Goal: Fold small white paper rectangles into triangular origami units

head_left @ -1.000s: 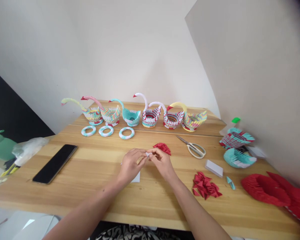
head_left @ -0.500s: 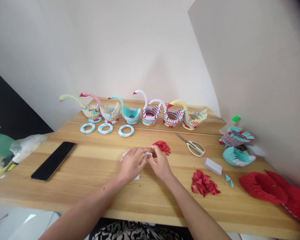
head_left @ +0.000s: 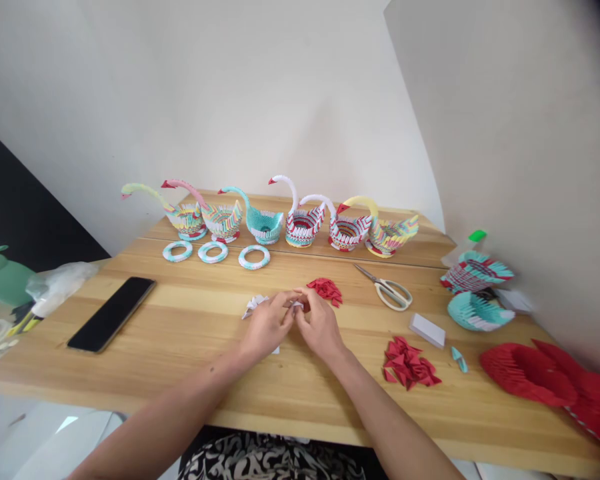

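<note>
Between my fingertips is a small piece of white paper (head_left: 297, 305), mostly covered by the fingers. My left hand (head_left: 267, 325) pinches it from the left, and my right hand (head_left: 320, 323) grips it from the right, the fingertips meeting. Beside the left hand lies a small pile of folded white paper pieces (head_left: 254, 305), partly hidden by that hand. A corner of a white paper sheet (head_left: 276, 351) shows beneath the left wrist. Just beyond the right hand is a pile of folded red paper pieces (head_left: 326, 291).
Folded-paper swans (head_left: 305, 227) stand along the back, with paper rings (head_left: 254, 257) before them. A phone (head_left: 112, 313) lies left. Scissors (head_left: 387, 288), a white paper stack (head_left: 427, 331), another red pile (head_left: 410, 362), turquoise paper bodies (head_left: 480, 311) and a large red paper piece (head_left: 535, 373) lie right.
The white paper between my fingers shows less white and looks more folded. My hands stay together in nearly the same place; the view has shifted slightly.
</note>
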Tool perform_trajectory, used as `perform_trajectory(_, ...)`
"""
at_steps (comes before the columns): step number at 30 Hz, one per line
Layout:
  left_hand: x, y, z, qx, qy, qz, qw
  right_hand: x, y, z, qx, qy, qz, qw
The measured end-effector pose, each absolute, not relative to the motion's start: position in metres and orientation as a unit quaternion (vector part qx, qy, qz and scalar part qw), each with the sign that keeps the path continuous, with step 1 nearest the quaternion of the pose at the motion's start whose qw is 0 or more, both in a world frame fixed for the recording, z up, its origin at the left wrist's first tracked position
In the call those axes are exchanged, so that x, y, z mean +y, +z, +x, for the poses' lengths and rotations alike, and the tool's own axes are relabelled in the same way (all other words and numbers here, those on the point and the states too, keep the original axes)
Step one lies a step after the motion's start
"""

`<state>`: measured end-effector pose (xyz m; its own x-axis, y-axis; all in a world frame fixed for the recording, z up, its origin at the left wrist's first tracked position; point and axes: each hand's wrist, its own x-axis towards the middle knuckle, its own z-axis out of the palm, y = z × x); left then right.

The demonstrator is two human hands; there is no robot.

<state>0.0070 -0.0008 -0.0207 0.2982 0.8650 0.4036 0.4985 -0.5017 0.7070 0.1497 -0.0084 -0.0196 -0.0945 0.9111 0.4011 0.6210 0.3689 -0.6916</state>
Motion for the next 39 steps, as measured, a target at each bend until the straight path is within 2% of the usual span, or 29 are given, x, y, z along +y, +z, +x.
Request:
perform_trajectory(6, -0.001, -0.019, 0.008, 0.433, 0.406, 0.776, 0.215, -0.009, -0.019, 0.148, -0.709, 0.176, -0.538, 0.420)
perform_trajectory(10, 0.000, -0.017, 0.007, 0.444, 0.421, 0.754, 0.238, -0.009, -0.017, 0.148, -0.663, 0.301, -0.520, 0.447)
perform_trajectory(13, 0.005, -0.018, 0.006, 0.455, 0.457, 0.697, 0.314, -0.005, -0.016, 0.152, -0.598, 0.425, -0.479, 0.482)
perform_trajectory(16, 0.011, -0.018, 0.005, 0.432, 0.489, 0.627, 0.425, -0.001, -0.016, 0.156, -0.564, 0.464, -0.466, 0.500)
perform_trajectory(21, 0.015, -0.018, 0.005, 0.392, 0.510, 0.561, 0.521, 0.000, -0.012, 0.160, -0.624, 0.391, -0.477, 0.480)
perform_trajectory(30, 0.011, -0.016, 0.004, 0.381, 0.484, 0.573, 0.541, 0.001, -0.010, 0.172, -0.786, 0.174, -0.409, 0.429)
perform_trajectory(39, 0.013, -0.022, 0.001, 0.383, 0.453, 0.618, 0.516, 0.005, -0.010, 0.178, -0.826, 0.178, -0.370, 0.385)
